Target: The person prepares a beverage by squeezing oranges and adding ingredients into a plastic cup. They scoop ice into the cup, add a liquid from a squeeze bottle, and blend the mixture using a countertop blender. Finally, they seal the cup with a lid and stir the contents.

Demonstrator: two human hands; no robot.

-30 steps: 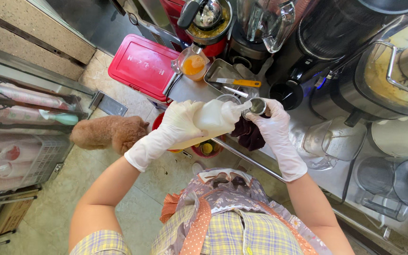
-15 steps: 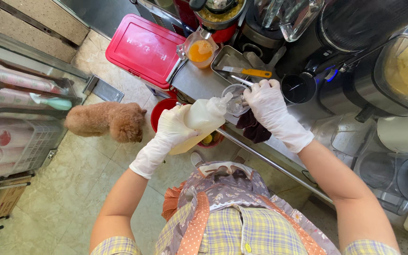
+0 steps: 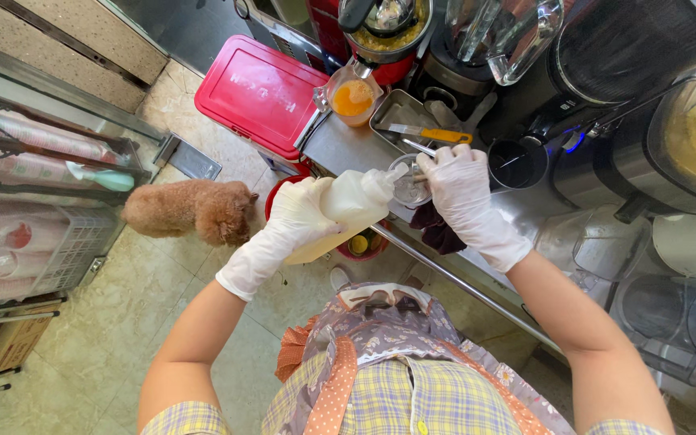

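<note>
Gripping squeeze bottle [image 3: 348,211], left hand [image 3: 300,213]; right hand [image 3: 461,185] half-hides clear cup [image 3: 407,179], grip unclear.

Both arms reach forward from a checked short-sleeved top, bare from sleeve to wrist, with white gloves pulled up over the wrists. The left hand [image 3: 300,216] is curled around a pale squeeze bottle [image 3: 346,208], tipping it nozzle-first to the right. The right hand [image 3: 458,184], just right of the bottle's nozzle, is bent at the wrist, fingers closed over a small clear cup [image 3: 409,180].
</note>
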